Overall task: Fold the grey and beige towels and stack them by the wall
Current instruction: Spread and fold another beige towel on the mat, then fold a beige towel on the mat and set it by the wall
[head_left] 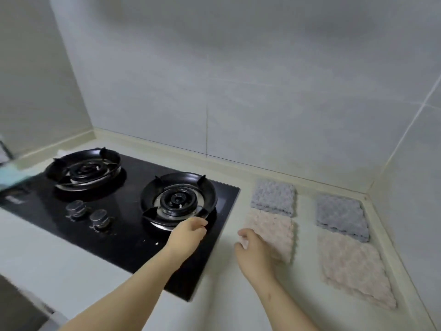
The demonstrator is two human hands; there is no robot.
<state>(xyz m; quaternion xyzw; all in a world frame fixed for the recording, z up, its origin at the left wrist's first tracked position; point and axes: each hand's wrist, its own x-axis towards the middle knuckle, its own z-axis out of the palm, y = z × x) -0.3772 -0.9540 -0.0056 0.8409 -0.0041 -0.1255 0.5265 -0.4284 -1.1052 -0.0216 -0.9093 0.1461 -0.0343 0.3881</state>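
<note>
Gripping beige towel (274, 235), right hand (255, 252); lengthwise toward wall (262, 91)

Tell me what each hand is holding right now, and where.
The right hand grips the left beige towel at its near left edge. The left hand holds nothing, above the stove.

Four small nubbly towels, flat on the countertop (305, 254) in two columns. Left grey towel (273, 197): squarish, close to the back edge. Left beige towel (272, 232): directly in front of it, edges touching; its near-left edge is gripped by the right hand (256, 253). Right grey towel (341, 217): in the back right corner. Right beige towel (353, 268): larger, spread along the right edge, its far edge tucked under the grey one.
</note>
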